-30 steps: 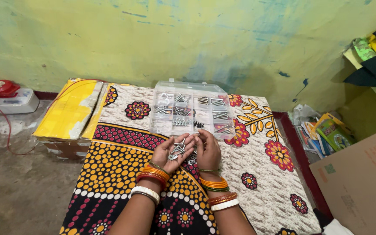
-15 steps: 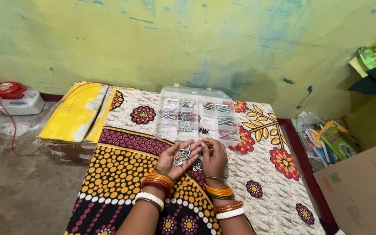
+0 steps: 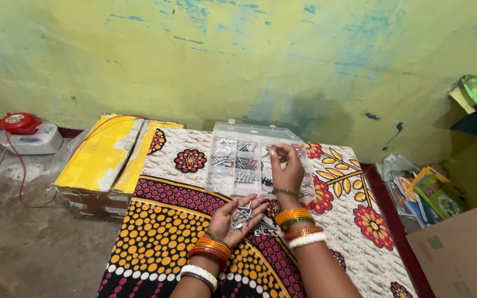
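- The left hand (image 3: 237, 219) lies palm up and open, near, cupping a small heap of metal screws (image 3: 243, 213) above the patterned cloth (image 3: 167, 221).
- A few loose screws (image 3: 264, 227) lie on the cloth just right of it.
- Farther off, the right hand (image 3: 286, 168) pinches one screw (image 3: 271, 148) over the clear compartment box (image 3: 238, 163).
- Far left: yellow cardboard (image 3: 99, 157), red cable reel (image 3: 19, 122).
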